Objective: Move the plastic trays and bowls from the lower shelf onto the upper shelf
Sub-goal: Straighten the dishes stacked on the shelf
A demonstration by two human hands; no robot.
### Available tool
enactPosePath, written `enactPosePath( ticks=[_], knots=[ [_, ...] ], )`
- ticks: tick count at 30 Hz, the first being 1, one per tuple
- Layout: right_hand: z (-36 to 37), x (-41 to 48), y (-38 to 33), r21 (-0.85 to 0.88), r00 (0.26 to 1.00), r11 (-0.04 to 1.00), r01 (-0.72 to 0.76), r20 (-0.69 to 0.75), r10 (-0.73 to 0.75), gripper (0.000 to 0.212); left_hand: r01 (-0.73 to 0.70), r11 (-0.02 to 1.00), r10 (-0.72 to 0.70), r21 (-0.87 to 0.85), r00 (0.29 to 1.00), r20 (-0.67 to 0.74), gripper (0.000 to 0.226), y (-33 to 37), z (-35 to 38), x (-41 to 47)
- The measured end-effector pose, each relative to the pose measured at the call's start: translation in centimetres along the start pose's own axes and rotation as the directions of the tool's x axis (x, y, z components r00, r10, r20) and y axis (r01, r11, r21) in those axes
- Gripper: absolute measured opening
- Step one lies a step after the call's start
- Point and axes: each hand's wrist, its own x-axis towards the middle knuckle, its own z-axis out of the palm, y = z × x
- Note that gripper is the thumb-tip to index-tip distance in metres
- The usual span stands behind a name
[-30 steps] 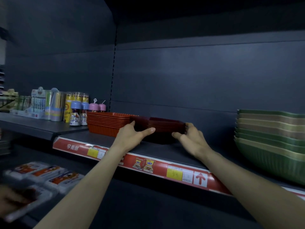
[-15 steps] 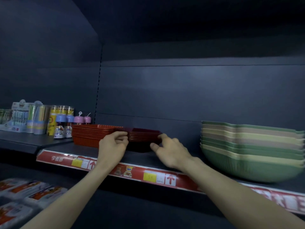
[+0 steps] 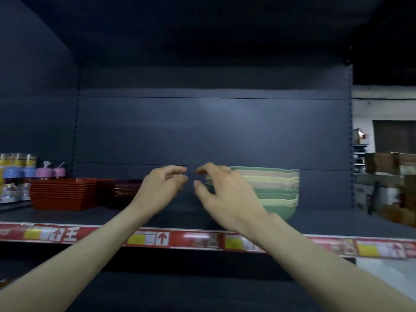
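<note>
While my L hand (image 3: 161,190) & R hand (image 3: 225,197) hover empty, fingers loosely curled | bowls (image 3: 272,188) stacked on shelf (image 3: 326,221) behind R hand, trays (image 3: 64,192) at L | risk: R knuckles nudge stack, top bowls slip.

The right hand (image 3: 229,197) covers the left side of the bowls (image 3: 276,190), and the frame's left edge crops the bottles (image 3: 15,174).
</note>
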Motion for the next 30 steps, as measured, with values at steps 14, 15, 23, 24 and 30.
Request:
enactPosePath(
  ticks=[14,15,23,24,30],
  knots=[
    [-6.9,-3.0,14.1,0.334,0.744,0.709,-0.621,-0.036,0.668,0.068,0.119,0.979,-0.096,-0.163,0.985,0.144,0.121,0.2,9.5,4.9],
    [-6.7,-3.1,14.5,0.350,0.748,0.700,-0.623,0.005,0.664,0.065,0.116,0.979,-0.094,-0.166,0.986,0.138,0.122,0.1,10.0,4.9],
    [-6.5,-2.6,15.9,0.385,0.788,0.726,-0.570,0.006,0.616,0.064,0.067,0.992,-0.059,-0.109,0.995,0.076,0.126,-0.6,10.7,4.8],
    [-6.5,-2.7,16.1,0.386,0.788,0.726,-0.569,0.005,0.615,0.064,0.068,0.992,-0.061,-0.110,0.995,0.073,0.125,-0.6,10.8,4.8],
    [-5.9,-3.7,16.8,0.545,0.800,0.659,-0.518,0.038,0.598,0.072,0.098,0.974,-0.076,-0.205,0.991,0.109,0.133,-0.6,10.5,3.6]
  ],
)
